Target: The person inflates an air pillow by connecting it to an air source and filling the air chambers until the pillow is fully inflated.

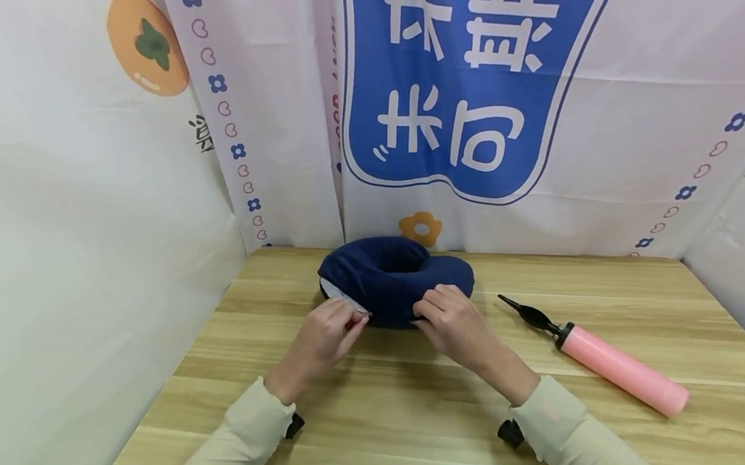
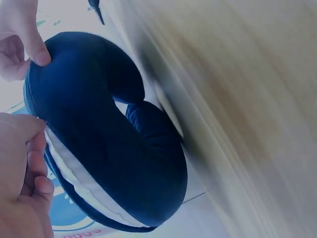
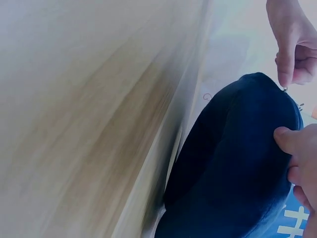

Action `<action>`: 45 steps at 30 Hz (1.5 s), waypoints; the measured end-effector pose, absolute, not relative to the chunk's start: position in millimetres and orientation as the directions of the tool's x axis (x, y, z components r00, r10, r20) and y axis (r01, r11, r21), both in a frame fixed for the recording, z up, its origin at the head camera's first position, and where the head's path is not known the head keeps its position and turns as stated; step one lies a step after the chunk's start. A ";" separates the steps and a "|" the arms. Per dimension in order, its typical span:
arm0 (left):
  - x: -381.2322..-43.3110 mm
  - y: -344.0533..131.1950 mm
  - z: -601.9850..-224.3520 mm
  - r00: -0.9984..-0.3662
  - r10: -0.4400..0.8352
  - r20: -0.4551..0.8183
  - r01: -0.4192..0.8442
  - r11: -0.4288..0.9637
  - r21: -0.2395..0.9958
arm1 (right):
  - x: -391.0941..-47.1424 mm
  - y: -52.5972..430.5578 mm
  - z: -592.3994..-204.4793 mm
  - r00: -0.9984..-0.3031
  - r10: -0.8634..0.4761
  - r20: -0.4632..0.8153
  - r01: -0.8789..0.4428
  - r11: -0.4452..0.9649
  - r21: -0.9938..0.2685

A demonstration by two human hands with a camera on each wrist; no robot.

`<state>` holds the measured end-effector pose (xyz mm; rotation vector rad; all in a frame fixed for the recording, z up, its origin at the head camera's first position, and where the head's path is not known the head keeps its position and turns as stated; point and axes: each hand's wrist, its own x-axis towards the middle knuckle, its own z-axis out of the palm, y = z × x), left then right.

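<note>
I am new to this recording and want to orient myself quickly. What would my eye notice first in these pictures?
First, the dark blue neck pillow at the back middle of the wooden table, its cover open along one edge to show a white lining. The left hand pinches something small at that edge and the right hand grips the cover. A pink hand pump lies to the right.

Head view – high, facing forward-down over table (image 1: pixel 388 408), mid distance. Wrist views – low, very near, tilted sideways from opposite sides; all share pillow (image 1: pixel 395 278).
</note>
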<state>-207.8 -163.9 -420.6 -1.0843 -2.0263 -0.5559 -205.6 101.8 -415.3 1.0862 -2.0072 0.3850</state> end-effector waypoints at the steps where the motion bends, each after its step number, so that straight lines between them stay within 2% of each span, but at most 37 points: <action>1: -208.4 -163.9 -421.2 -0.350 0.513 0.784 0.839 0.544 0.019 | -205.2 101.6 -415.2 -0.316 -0.559 0.767 -0.804 0.587 0.096; 3: -208.9 -163.3 -422.5 -0.361 0.511 0.780 0.836 0.549 0.027 | -203.7 99.8 -414.1 -0.332 -0.553 0.764 -0.801 0.593 0.082; 9: -208.6 -160.4 -426.8 -0.448 0.459 0.767 0.791 0.604 0.101 | -198.8 80.2 -413.0 -0.354 -0.547 0.759 -0.768 0.633 0.099; 18: -209.7 -163.2 -427.8 -0.366 0.511 0.778 0.834 0.551 0.030 | -198.9 60.7 -417.0 -0.362 -0.561 0.744 -0.690 0.698 0.191; 23: -209.4 -167.8 -430.4 -0.331 0.507 0.796 0.863 0.504 0.039 | -197.4 63.6 -417.1 -0.332 -0.590 0.736 -0.700 0.678 0.227; 27: -207.7 -169.8 -432.4 -0.344 0.483 0.805 0.874 0.478 0.087 | -195.1 68.2 -417.1 -0.305 -0.589 0.749 -0.726 0.652 0.218; 39: -207.2 -170.3 -430.2 -0.354 0.423 0.834 0.888 0.432 0.158 | -191.9 83.0 -413.6 -0.305 -0.581 0.754 -0.754 0.632 0.182; 45: -203.6 -171.1 -429.7 -0.394 0.408 0.824 0.880 0.425 0.210 | -188.9 86.4 -412.3 -0.303 -0.589 0.749 -0.765 0.619 0.177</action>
